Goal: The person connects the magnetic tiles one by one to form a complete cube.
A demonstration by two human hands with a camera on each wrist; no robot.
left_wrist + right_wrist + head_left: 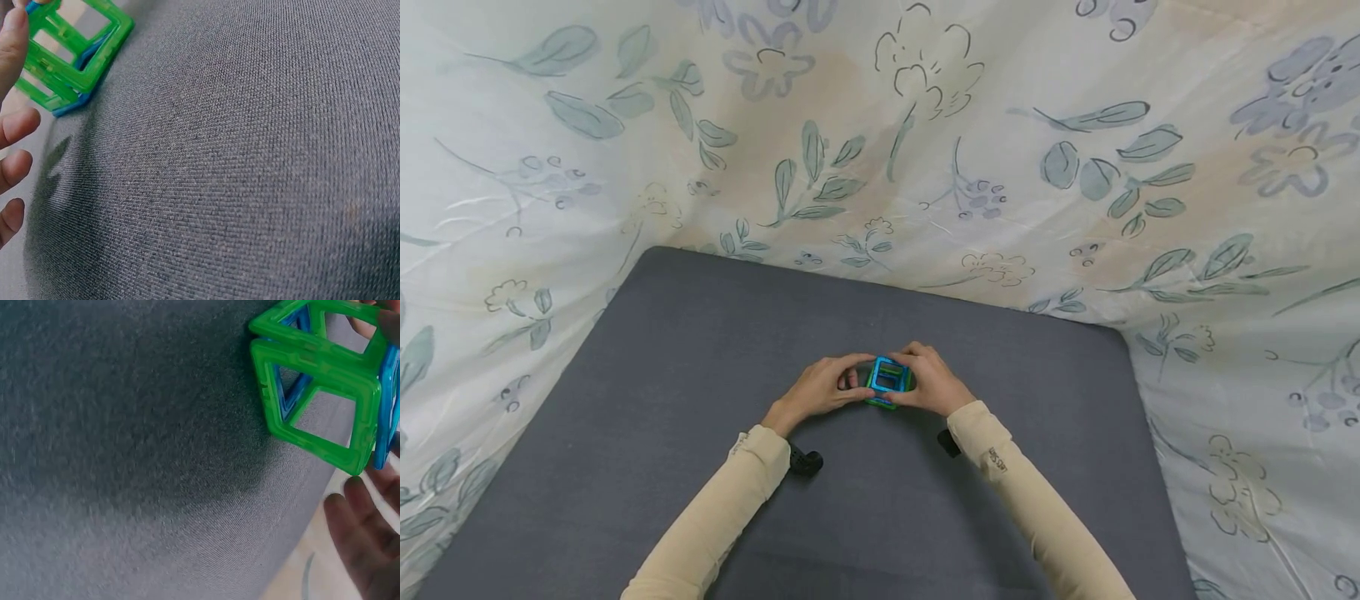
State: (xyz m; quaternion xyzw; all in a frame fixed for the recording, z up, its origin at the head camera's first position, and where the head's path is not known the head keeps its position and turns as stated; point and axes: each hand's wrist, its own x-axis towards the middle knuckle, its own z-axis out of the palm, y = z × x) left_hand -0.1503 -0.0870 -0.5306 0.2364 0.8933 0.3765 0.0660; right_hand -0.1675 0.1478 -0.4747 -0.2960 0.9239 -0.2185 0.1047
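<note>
A small open-framed cube of green and blue magnetic tiles stands on the grey padded surface, between both hands. A blue square tile makes its upper face in the head view. My left hand pinches the cube's left side with thumb and index finger, its other fingers curled beneath. From the right, my right hand grips the opposite side, thumb in front and fingers behind. In the right wrist view, green tiles form two faces, and a blue tile stands at the edge near the fingers.
The dark grey padded surface has rounded far corners. Floral fabric rises behind it and along both sides. Black wrist-worn devices show below the cuffs of the cream sleeves.
</note>
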